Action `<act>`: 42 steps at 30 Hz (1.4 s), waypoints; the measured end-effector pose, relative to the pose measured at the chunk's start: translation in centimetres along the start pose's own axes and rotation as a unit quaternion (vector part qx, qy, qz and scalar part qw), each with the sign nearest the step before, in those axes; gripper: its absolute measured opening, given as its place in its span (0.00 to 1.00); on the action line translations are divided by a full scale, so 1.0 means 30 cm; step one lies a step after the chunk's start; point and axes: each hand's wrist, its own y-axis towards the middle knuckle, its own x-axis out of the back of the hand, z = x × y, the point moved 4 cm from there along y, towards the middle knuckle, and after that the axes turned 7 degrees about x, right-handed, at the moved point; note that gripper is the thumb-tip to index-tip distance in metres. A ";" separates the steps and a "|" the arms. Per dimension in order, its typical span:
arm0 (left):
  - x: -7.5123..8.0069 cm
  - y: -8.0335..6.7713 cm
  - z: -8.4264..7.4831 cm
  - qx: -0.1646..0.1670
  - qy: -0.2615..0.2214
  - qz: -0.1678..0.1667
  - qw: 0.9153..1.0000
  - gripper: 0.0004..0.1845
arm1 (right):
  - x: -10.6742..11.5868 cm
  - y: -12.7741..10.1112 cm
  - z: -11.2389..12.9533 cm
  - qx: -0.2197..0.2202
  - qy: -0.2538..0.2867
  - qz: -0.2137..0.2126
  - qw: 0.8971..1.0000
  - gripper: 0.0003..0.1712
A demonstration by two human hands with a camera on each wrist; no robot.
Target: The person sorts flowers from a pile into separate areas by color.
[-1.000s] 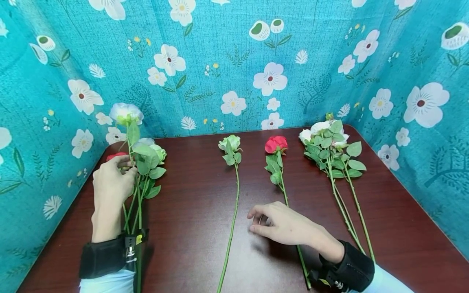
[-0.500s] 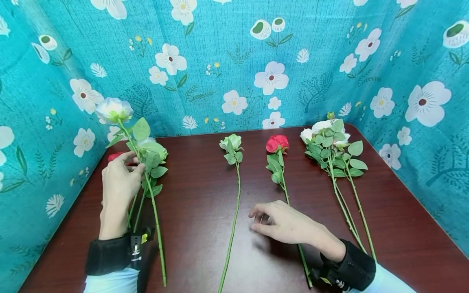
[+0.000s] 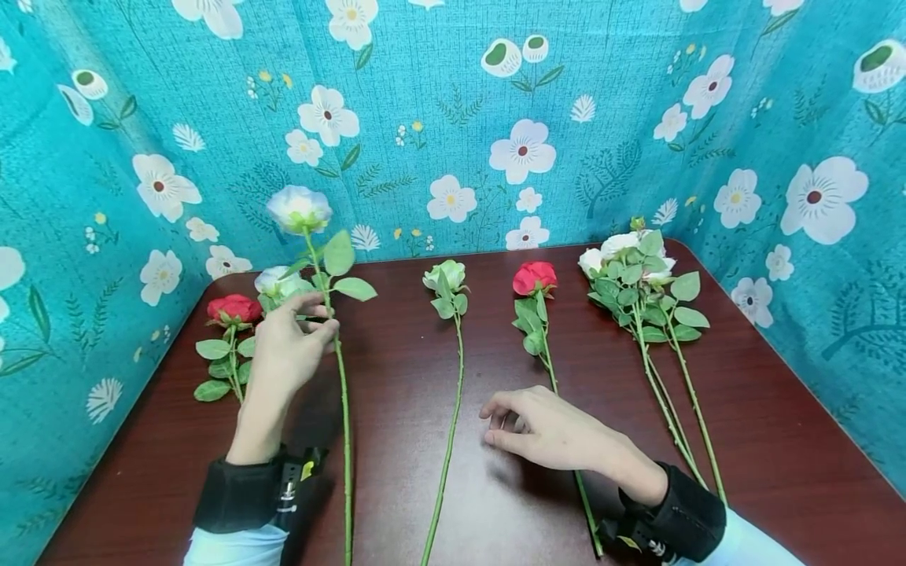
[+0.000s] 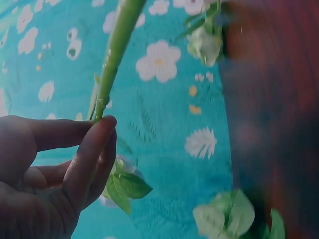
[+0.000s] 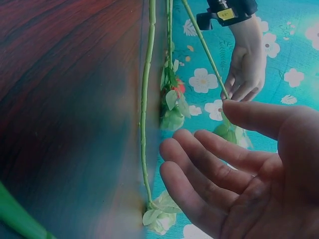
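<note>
Head view shows your left hand (image 3: 286, 354) pinching the white rose (image 3: 299, 209) by its stem, lifted near the desk's (image 3: 396, 369) left edge, right hand (image 3: 548, 432) relaxed and spread; that light pinch could let the top-heavy stem swivel or slip.

A makeshift recording booth rather than a lived-in room: teal floral cloth (image 3: 453, 118) hangs as a backdrop across the top and both sides of the frame, closing in a dark wooden table (image 3: 764, 409) where flowers (image 3: 640, 271) lie in rows.
</note>
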 end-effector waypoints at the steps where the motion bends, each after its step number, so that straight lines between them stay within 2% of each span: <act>1: -0.014 -0.001 -0.006 -0.005 -0.005 0.006 1.000 0.26 | 0.000 0.000 0.000 0.000 -0.001 0.000 1.000 0.14; 8: -0.085 -0.014 -0.037 -0.010 -0.058 0.043 0.997 0.24 | 0.000 0.001 0.003 0.002 -0.008 -0.003 1.000 0.14; 16: -0.157 -0.051 -0.069 -0.004 -0.123 0.094 0.988 0.25 | -0.002 0.005 0.008 0.011 0.001 -0.012 1.000 0.13; 26: -0.229 -0.104 -0.119 -0.015 -0.177 0.114 0.977 0.24 | 0.003 0.014 0.009 0.015 0.025 -0.041 0.999 0.11; 33: -0.275 -0.150 -0.157 -0.022 -0.220 0.137 0.966 0.25 | 0.001 0.018 0.012 0.011 0.048 -0.074 0.996 0.09; 38: -0.305 -0.184 -0.181 -0.030 -0.236 0.158 0.958 0.25 | -0.007 0.019 0.017 -0.010 0.103 -0.081 0.991 0.11; 42: -0.330 -0.204 -0.196 -0.038 -0.249 0.169 0.953 0.25 | -0.014 0.018 0.024 -0.036 0.194 -0.084 0.977 0.13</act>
